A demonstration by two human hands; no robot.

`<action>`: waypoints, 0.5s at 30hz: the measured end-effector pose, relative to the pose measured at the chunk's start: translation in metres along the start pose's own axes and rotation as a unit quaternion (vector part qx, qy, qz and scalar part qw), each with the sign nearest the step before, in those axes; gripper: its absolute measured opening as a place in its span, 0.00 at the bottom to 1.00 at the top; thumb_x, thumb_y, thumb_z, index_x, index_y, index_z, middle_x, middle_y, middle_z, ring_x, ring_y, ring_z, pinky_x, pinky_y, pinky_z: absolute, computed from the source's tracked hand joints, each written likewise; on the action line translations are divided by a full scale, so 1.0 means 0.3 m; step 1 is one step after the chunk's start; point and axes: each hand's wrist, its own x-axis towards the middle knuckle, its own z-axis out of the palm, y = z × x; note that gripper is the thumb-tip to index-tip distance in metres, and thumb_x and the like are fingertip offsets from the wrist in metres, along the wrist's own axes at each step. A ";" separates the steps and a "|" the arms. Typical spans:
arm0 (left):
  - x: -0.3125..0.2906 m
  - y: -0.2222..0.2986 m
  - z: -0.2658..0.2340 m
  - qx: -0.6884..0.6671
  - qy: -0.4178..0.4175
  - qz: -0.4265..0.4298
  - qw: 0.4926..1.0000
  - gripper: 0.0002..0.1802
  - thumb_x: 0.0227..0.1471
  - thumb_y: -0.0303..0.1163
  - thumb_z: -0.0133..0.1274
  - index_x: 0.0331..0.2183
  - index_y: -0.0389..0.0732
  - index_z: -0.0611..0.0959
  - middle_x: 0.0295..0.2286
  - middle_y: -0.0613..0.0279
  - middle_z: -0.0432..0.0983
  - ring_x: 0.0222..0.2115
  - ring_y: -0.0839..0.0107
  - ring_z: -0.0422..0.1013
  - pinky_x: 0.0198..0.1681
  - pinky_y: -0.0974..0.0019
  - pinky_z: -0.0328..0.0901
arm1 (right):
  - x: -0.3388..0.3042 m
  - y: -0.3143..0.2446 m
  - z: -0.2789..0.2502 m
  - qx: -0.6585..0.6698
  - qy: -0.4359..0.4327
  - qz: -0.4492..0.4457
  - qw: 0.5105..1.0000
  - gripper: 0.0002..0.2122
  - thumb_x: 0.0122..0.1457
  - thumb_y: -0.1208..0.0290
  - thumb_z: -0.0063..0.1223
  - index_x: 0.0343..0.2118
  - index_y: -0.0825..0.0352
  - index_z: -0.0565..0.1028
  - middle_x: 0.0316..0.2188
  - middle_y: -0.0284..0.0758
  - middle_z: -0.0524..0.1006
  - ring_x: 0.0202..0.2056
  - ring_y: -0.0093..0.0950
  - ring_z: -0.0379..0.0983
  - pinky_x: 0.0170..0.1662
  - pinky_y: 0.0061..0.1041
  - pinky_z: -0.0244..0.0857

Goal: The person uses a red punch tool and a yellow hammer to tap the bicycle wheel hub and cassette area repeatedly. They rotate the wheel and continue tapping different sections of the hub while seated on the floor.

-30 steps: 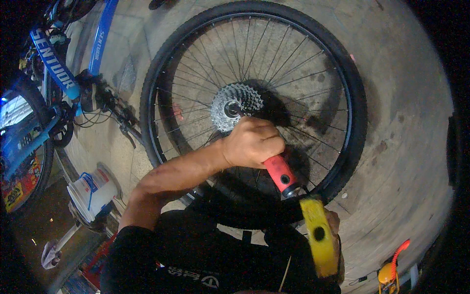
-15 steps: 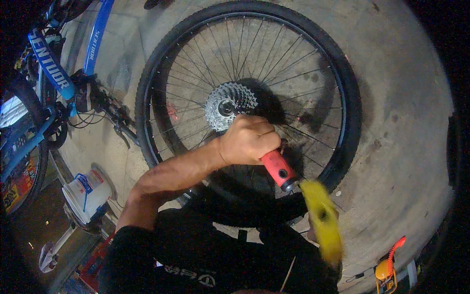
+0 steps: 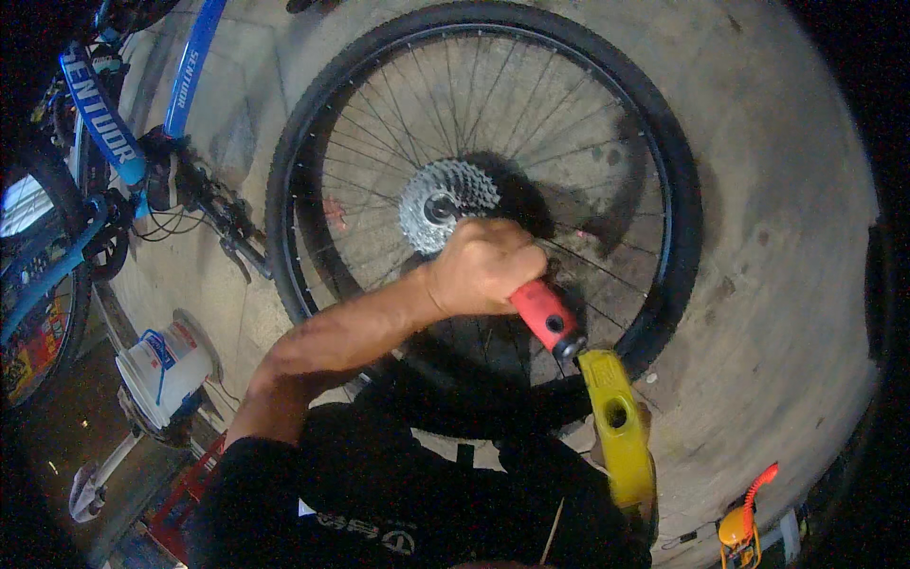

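Observation:
My left hand (image 3: 483, 266) is closed around a red-handled tool (image 3: 545, 318), whose dark end cap points down and right. Its working end is hidden under the fist, beside the silver cassette (image 3: 441, 204) at the hub of a bicycle wheel (image 3: 678, 190). A long yellow tool with a round hole (image 3: 626, 455) is in my right hand (image 3: 598, 449), which is mostly covered by it; only bits of fingers show at its edges. The yellow tool's upper end is right by the red handle's cap; whether they touch, I cannot tell.
The wheel lies flat over a stained concrete floor (image 3: 777, 284). At left are a blue bicycle frame (image 3: 104, 123) and a white bucket (image 3: 166, 370) with a blue handle. An orange device with a coiled red hose (image 3: 739, 526) sits at lower right.
The yellow tool was smeared by motion and is now sharper, its upper end slightly nearer the red handle's cap. The red handle has shifted slightly right and up in my left hand's grip.

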 end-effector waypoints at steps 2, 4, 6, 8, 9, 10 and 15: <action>0.001 0.000 0.004 0.006 0.000 0.001 1.000 0.16 0.32 0.35 0.63 0.20 0.44 0.70 0.16 0.60 0.66 0.18 0.58 0.68 0.19 0.57 0.63 | 0.016 0.002 -0.001 0.007 -0.001 -0.007 1.000 0.09 0.57 0.65 0.48 0.35 0.66 0.70 0.21 0.32 0.71 0.22 0.25 0.68 0.25 0.22 0.60; 0.002 0.003 0.010 0.002 -0.001 -0.001 1.000 0.16 0.32 0.35 0.63 0.20 0.44 0.70 0.17 0.60 0.67 0.18 0.57 0.69 0.20 0.57 0.64 | 0.035 -0.006 0.008 0.021 -0.003 -0.011 1.000 0.09 0.57 0.65 0.47 0.35 0.66 0.69 0.20 0.31 0.71 0.22 0.25 0.68 0.24 0.22 0.60; 0.016 0.011 0.017 -0.002 0.004 -0.001 1.000 0.16 0.31 0.35 0.62 0.20 0.44 0.71 0.17 0.59 0.67 0.19 0.57 0.69 0.20 0.58 0.65 | 0.035 -0.041 0.020 0.048 0.012 0.030 0.998 0.09 0.57 0.66 0.47 0.35 0.66 0.69 0.20 0.31 0.70 0.22 0.25 0.68 0.24 0.22 0.59; -0.004 0.009 0.007 0.007 -0.004 0.000 1.000 0.15 0.31 0.34 0.62 0.20 0.43 0.71 0.17 0.59 0.68 0.19 0.57 0.70 0.21 0.58 0.65 | 0.032 -0.055 0.040 0.060 0.035 0.174 0.982 0.13 0.57 0.61 0.49 0.37 0.66 0.68 0.20 0.32 0.69 0.20 0.24 0.66 0.22 0.21 0.59; 0.002 0.004 0.006 0.017 -0.004 0.006 1.000 0.15 0.31 0.34 0.62 0.20 0.43 0.71 0.17 0.59 0.68 0.19 0.57 0.70 0.21 0.58 0.66 | 0.014 -0.018 0.028 0.088 0.038 0.161 0.982 0.16 0.57 0.57 0.52 0.40 0.65 0.67 0.19 0.32 0.68 0.18 0.25 0.65 0.21 0.21 0.59; 0.010 -0.002 0.009 0.013 0.012 -0.005 1.000 0.15 0.32 0.34 0.62 0.20 0.43 0.71 0.16 0.59 0.68 0.18 0.56 0.70 0.21 0.57 0.66 | -0.008 -0.009 0.015 0.113 0.040 0.160 0.980 0.20 0.57 0.54 0.55 0.42 0.64 0.66 0.19 0.32 0.67 0.17 0.25 0.64 0.20 0.21 0.59; 0.028 -0.007 0.007 0.005 0.040 -0.024 0.999 0.14 0.34 0.33 0.62 0.19 0.43 0.70 0.16 0.60 0.68 0.18 0.56 0.70 0.20 0.56 0.66 | 0.131 -0.274 -0.065 0.298 0.095 0.133 0.941 0.26 0.57 0.47 0.53 0.47 0.64 0.64 0.18 0.32 0.67 0.14 0.24 0.63 0.16 0.23 0.59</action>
